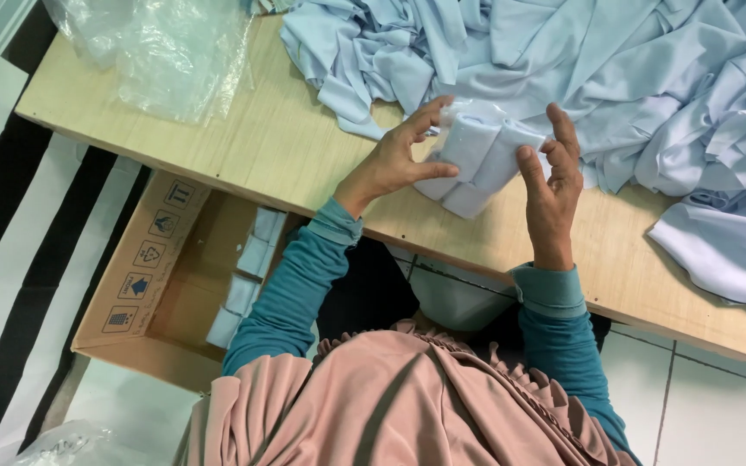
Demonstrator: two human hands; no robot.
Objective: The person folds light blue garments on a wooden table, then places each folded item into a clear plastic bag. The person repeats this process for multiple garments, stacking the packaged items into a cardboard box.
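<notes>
My left hand (pixel 393 160) and my right hand (pixel 551 185) both grip a small folded bundle of pale blue cloth (pixel 475 160) that looks wrapped in clear plastic. The bundle is held just above the wooden table (pixel 278 147), near its front edge. My left thumb and fingers clamp its left side. On the right side, my other hand's fingers press against it. Teal sleeves cover both forearms.
A big heap of loose pale blue cloth (pixel 632 78) covers the table's far and right part. Clear plastic bags (pixel 166 52) lie at the far left. An open cardboard box (pixel 144 276) with several folded pale packs (pixel 248 280) stands on the floor at the left, beside a black-and-white striped surface (pixel 10 216).
</notes>
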